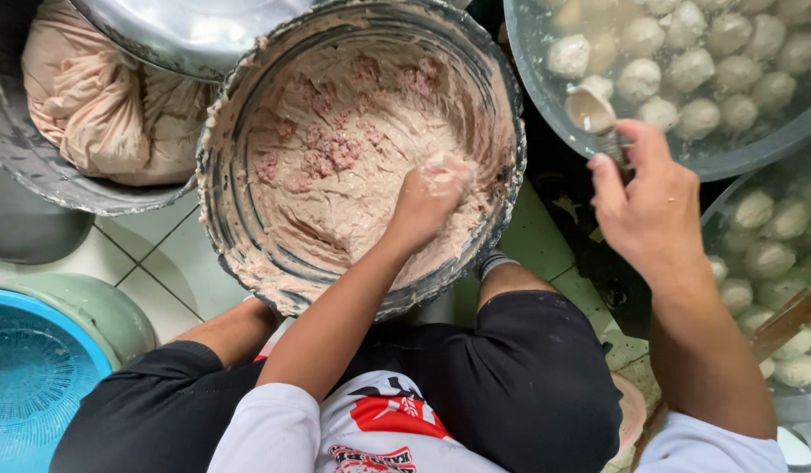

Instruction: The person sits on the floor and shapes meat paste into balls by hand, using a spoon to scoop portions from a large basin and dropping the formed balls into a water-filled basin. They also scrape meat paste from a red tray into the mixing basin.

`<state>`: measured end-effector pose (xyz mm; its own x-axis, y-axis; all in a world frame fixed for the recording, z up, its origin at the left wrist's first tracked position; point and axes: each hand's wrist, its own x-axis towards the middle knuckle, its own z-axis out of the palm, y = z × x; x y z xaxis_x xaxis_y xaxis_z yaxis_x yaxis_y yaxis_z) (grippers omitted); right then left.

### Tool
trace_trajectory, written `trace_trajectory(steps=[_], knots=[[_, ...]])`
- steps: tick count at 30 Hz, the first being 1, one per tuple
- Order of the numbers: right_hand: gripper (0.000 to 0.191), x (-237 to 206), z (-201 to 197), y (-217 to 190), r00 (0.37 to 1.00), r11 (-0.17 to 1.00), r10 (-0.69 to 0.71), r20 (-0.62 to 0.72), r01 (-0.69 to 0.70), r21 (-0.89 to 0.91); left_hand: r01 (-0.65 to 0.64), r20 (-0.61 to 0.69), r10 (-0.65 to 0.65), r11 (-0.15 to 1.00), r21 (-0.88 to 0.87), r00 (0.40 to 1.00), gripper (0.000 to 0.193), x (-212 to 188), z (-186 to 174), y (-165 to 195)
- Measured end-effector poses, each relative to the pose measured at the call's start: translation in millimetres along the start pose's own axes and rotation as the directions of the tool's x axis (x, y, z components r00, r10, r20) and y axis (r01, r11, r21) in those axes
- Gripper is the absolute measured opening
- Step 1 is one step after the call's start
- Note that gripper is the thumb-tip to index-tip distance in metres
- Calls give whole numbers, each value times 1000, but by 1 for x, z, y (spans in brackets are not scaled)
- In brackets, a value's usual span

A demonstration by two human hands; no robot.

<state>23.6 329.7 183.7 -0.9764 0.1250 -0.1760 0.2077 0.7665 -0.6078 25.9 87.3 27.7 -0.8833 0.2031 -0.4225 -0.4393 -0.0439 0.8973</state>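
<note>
Head view, looking straight down: the left hand (430, 203) is sitting inside the big paste bowl (221, 166), fist clenched around a lump of pinkish meat paste (335, 149), and a round blob of it is squeezing out at the top of the fist. The right hand (644, 206) is hovering just off that bowl's right rim, fingers pinching the handle of a spoon (591, 109) whose bowl is dipping over the edge of the water basin (532, 70). Pale meatballs (699, 116) are floating in that basin, up and to the right of the paste bowl. A second basin (719, 229) with more balls is lying further right of the paste bowl, below the first. To the left of the paste bowl, a metal tub (37, 175) is holding a pale cloth bundle (99, 105), and a shiny steel bowl (186, 35) is overlapping the paste bowl's upper left rim. Lower left of the paste bowl, a blue basket (33, 377) is resting on the tiled floor (160, 263). The person's knees in black shorts are flanking the paste bowl's near rim
</note>
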Motion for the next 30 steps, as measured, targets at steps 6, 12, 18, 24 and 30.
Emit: trace_trajectory(steps=[6, 12, 18, 24, 30], knots=[[31, -8, 12, -27, 923, 938, 37, 384, -164, 304, -187, -78, 203, 967, 173, 976, 30, -19, 7, 37], [48, -20, 27, -29, 866, 968, 20, 500, -142, 207, -298, -103, 414, 786, 542, 904, 35, -21, 14, 43], [49, -11, 45, -22, 688, 764, 67, 723, -501, 406, -154, 22, 205, 655, 739, 978, 28, -21, 3, 22], [44, -9, 42, -27, 880, 921, -386, 276, 383, 68, 19, -22, -2, 577, 816, 1000, 36, -36, -21, -7], [41, 7, 11, -3, 955, 955, -297, 14, 297, -16, -534, 401, 363, 437, 724, 841, 40, -24, -44, -21]])
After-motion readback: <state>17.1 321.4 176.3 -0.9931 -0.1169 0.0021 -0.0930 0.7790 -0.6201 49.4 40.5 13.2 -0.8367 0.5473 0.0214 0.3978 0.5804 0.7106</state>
